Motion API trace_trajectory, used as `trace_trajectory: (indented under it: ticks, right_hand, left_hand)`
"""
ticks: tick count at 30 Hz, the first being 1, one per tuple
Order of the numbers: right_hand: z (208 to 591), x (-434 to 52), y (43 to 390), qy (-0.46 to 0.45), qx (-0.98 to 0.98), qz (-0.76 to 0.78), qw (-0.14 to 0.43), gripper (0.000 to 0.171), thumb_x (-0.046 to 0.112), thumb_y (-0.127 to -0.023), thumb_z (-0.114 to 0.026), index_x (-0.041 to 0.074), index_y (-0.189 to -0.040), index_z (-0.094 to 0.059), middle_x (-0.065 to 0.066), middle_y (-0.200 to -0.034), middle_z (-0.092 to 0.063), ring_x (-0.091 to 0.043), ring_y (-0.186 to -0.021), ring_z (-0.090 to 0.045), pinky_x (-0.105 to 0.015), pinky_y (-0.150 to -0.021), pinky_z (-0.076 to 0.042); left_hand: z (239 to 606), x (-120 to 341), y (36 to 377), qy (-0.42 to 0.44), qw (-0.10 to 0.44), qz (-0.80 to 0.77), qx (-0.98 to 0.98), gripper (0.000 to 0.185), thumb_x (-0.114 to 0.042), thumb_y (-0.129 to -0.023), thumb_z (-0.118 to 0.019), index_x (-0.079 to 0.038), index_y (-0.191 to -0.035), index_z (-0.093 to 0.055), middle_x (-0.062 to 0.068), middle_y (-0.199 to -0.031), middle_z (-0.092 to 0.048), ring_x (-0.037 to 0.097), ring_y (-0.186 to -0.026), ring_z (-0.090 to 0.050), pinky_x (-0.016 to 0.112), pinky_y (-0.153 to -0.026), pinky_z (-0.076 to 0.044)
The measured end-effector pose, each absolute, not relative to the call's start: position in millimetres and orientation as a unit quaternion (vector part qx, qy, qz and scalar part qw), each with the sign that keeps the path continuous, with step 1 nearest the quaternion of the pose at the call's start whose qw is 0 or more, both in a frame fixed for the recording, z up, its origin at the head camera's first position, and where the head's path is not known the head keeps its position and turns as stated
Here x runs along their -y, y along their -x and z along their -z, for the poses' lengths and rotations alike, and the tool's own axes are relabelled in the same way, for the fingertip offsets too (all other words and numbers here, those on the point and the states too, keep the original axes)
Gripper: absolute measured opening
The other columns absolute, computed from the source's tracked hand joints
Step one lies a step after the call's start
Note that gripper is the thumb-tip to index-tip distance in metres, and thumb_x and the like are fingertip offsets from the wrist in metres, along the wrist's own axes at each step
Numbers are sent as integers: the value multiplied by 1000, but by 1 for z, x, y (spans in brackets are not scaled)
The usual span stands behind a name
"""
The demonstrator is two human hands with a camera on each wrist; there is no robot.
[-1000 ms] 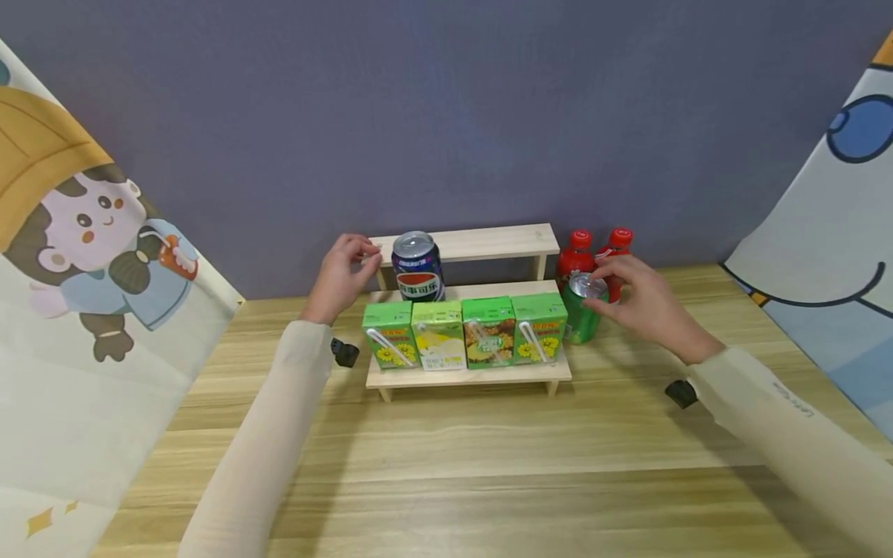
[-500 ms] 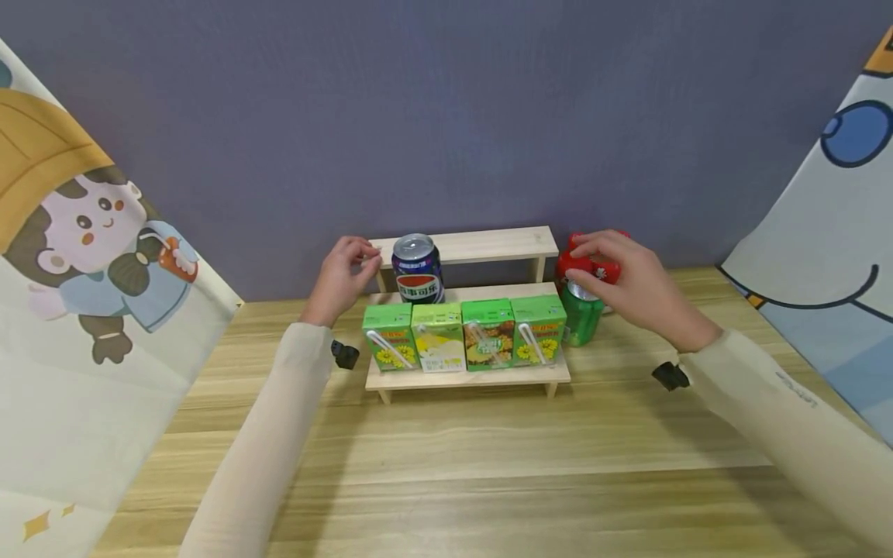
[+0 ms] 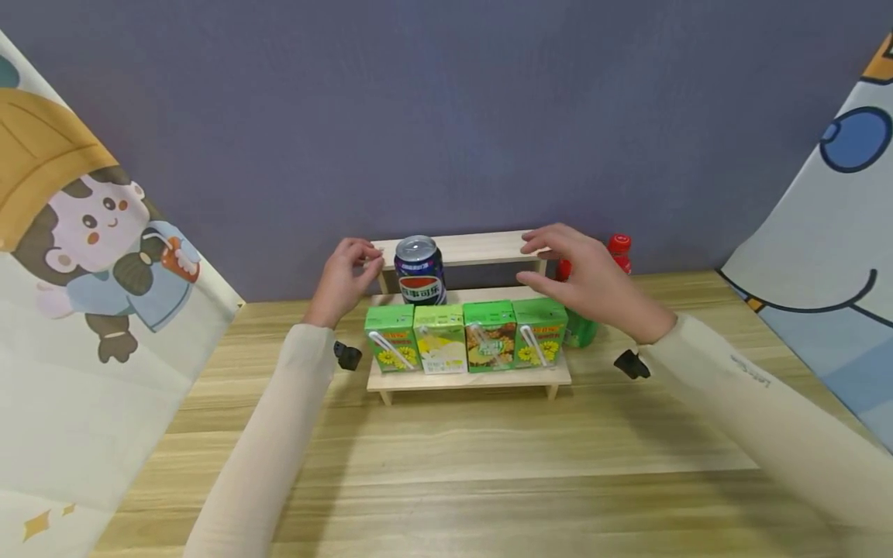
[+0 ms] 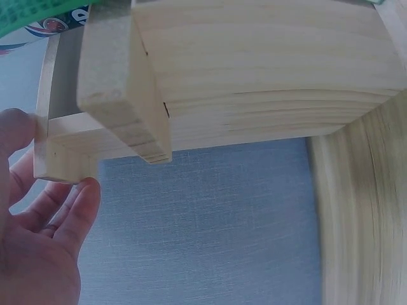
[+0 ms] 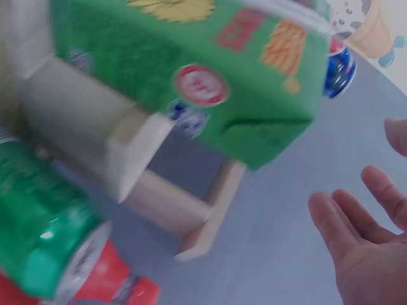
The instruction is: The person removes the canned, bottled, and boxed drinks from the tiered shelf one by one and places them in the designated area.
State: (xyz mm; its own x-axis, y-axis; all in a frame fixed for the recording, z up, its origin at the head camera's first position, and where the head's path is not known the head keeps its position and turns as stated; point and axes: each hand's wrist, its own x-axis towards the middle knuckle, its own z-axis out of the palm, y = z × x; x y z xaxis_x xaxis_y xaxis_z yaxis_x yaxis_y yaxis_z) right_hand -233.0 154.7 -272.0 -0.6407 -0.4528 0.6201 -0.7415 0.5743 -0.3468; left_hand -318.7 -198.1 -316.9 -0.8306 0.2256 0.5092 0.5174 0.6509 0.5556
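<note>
1. Wooden stepped shelf (image 3: 481, 246) stands against the grey wall on the wooden table (image 3: 446, 457), and we judge that both hands are now busy with it, not with the drinks.
2. Our left hand (image 3: 343, 277) is at the left end of the top board; in the left wrist view its fingers (image 4: 75, 210) are only gently bent and touch the corner post, so it steadies and does not clamp.
3. Our right hand (image 3: 593, 283) hovers over the right end of the shelf, palm down, fingers spread and relaxed, and it holds nothing.
4. On the middle step stands the blue can (image 3: 419, 270); on the lowest step four green juice cartons (image 3: 465, 336) stand in a row, touching each other.
5. Green can (image 3: 581, 330) and the red-capped bottles (image 3: 618, 249) wait on the table just right of the shelf, partly hidden by the right hand.
6. We think the next move needs the right hand to choose one of them and close on it carefully, without knocking the nearest carton.
</note>
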Motion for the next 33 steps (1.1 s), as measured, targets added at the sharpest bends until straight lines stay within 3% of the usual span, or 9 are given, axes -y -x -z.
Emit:
trace_trajectory:
  ticks: [16, 33]
  right_hand:
    - [243, -92, 239, -405, 861, -244, 187, 41, 39, -75, -63, 19, -108, -52, 9, -107, -47, -5, -94, -46, -24, -77, -44]
    - [230, -48, 267, -415, 879, -198, 128, 39, 42, -74, -62, 17, -104, -55, 5, -107, -46, -11, -95, -45, -30, -76, -40]
  left_hand:
    - [313, 197, 315, 207, 198, 362, 887, 17, -25, -84, -56, -10, -92, -60, -1, -102, -45, 17, -91, -47, 33, -83, -42]
    - [315, 199, 316, 209, 210, 357, 886, 16, -23, -83, -56, -10, -91, -60, -1, -101, -45, 15, -89, -48, 27, -81, -42]
